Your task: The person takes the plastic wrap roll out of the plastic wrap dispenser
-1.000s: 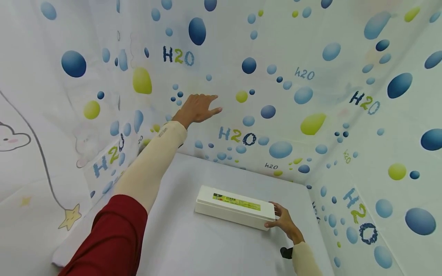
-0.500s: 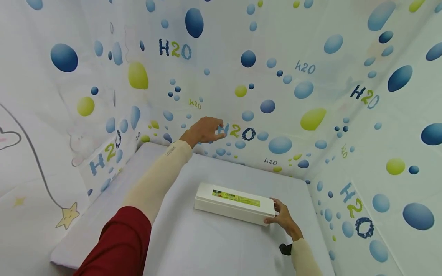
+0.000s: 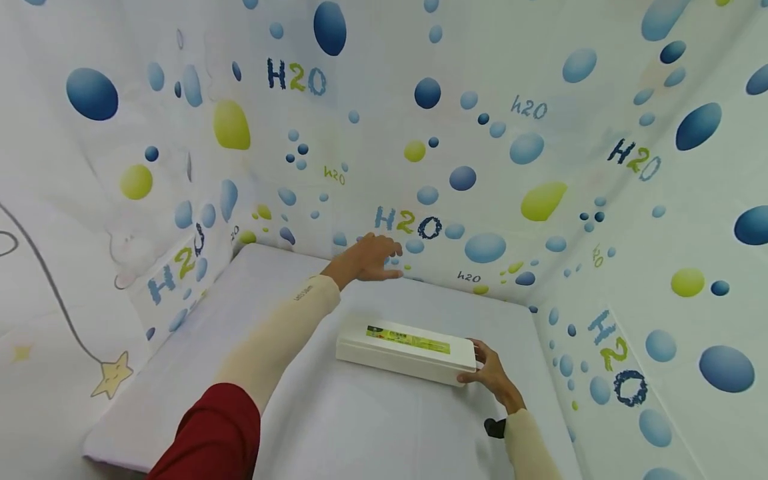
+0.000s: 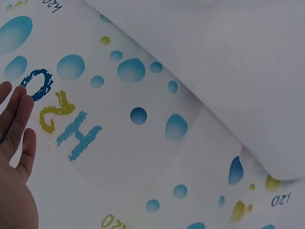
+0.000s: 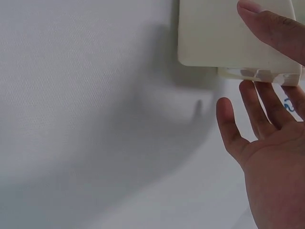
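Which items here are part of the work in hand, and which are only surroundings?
In hand:
white box with a green label, on the white table
right hand, holding the box's end
left hand, open, above the table

Surroundings:
bubble-print H2O backdrop
star-print sheet

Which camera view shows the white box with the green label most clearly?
The head view: the whole white box lies on the table, green label up, with the right hand at its end. The right wrist view shows only one corner and the thumb on top. The left wrist view shows none of it.
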Available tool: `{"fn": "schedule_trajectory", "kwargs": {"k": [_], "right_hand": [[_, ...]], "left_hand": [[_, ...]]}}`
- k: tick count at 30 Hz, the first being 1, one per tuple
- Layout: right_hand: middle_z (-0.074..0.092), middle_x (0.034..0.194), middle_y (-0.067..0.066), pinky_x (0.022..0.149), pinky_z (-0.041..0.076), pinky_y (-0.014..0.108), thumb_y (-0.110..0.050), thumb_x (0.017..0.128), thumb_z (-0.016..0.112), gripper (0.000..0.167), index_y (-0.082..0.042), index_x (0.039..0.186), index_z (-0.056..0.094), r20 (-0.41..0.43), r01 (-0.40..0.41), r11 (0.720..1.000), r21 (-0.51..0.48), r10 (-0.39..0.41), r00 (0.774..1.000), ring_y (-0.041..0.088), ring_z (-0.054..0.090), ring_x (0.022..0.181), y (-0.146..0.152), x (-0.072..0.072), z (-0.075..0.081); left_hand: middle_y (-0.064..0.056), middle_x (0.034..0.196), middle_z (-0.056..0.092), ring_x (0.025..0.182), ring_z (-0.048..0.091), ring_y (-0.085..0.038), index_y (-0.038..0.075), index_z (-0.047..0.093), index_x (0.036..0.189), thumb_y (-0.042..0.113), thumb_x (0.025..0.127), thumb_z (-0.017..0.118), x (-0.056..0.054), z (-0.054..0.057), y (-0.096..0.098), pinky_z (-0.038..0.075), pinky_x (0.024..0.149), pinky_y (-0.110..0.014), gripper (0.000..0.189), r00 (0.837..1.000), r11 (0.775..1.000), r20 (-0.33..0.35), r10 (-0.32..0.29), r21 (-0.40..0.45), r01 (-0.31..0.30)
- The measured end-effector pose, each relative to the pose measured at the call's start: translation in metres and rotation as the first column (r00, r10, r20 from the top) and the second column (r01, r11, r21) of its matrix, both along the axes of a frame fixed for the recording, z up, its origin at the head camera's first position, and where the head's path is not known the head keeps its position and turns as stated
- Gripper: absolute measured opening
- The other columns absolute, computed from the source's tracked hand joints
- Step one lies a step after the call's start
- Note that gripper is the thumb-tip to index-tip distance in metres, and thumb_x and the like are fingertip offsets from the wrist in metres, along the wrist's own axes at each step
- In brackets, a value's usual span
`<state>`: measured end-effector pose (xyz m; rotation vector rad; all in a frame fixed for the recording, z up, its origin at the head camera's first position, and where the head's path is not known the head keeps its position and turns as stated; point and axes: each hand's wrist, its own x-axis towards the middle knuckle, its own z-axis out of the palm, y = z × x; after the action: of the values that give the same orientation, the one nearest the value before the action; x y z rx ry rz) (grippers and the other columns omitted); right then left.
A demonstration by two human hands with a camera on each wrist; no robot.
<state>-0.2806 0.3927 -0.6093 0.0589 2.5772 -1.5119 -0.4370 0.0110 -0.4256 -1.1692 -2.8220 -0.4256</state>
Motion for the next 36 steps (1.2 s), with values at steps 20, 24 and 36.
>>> {"fn": "schedule_trajectory", "kwargs": {"k": [20, 24, 36], "right_hand": [[0.057, 0.158, 0.027, 0.115, 0.053, 0.058, -0.004, 0.077, 0.096, 0.099, -0.003, 0.163, 0.045, 0.008, 0.0, 0.999, -0.032, 0.001, 1.0, 0.045, 0.057, 0.144, 0.002, -0.003, 0.0], [0.058, 0.157, 0.027, 0.116, 0.052, 0.06, -0.005, 0.077, 0.097, 0.1, -0.003, 0.163, 0.045, 0.007, 0.006, 1.0, -0.023, -0.006, 1.0, 0.045, 0.057, 0.144, 0.004, 0.001, -0.001], [0.058, 0.157, 0.026, 0.115, 0.052, 0.054, -0.004, 0.078, 0.094, 0.098, -0.005, 0.163, 0.045, -0.001, 0.004, 1.0, -0.02, -0.004, 1.0, 0.044, 0.056, 0.145, 0.003, -0.001, 0.0]], "left_hand": [[-0.005, 0.149, 0.07, 0.142, 0.062, -0.026, 0.015, 0.066, 0.149, 0.052, 0.101, 0.074, 0.04, -0.098, 0.04, 0.045, 0.121, -0.052, 0.061, 0.991, 0.992, 0.094, -0.092, -0.076, 0.099], [-0.006, 0.153, 0.067, 0.145, 0.061, -0.027, 0.014, 0.064, 0.151, 0.058, 0.1, 0.073, 0.047, -0.117, 0.042, 0.045, 0.121, -0.052, 0.068, 0.988, 0.989, 0.118, -0.1, -0.093, 0.112], [-0.007, 0.155, 0.065, 0.14, 0.063, -0.024, 0.009, 0.054, 0.158, 0.068, 0.088, 0.081, 0.06, -0.13, 0.045, 0.049, 0.112, -0.045, 0.096, 0.988, 0.962, 0.104, -0.111, -0.238, 0.133]]}}
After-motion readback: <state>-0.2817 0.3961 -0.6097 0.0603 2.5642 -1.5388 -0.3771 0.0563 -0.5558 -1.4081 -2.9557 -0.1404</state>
